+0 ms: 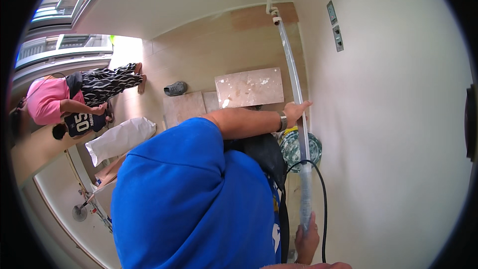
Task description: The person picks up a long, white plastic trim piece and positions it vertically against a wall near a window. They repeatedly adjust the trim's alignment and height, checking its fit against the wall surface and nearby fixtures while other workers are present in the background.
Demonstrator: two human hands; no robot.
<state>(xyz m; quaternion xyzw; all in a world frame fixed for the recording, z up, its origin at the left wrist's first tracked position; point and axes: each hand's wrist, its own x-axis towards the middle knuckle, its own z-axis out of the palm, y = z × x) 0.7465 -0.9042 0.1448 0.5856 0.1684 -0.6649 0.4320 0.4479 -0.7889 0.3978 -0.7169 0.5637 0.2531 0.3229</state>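
A long pale bar (290, 55) runs along the right-hand wall, from a white pipe fitting at the far end down to the lower edge of the picture. Clear plastic wraps its near part (305, 192). My left hand (295, 113), with a watch on the wrist, is closed around the middle of the bar. Lower down, my right hand (307, 239) grips the plastic-wrapped end. Beneath the bar sits a round, mottled green and white thing (314, 148), whose kind I cannot make out. A black cable (324, 204) loops across the bar.
Worn boards (249, 87) lie on the floor, with a dark shoe (175, 88) beside them. At left are a person in pink (50, 100) and a second person in a dark numbered top (82, 122). A white sack (122, 139) lies nearer. Wall sockets (337, 38) are at right.
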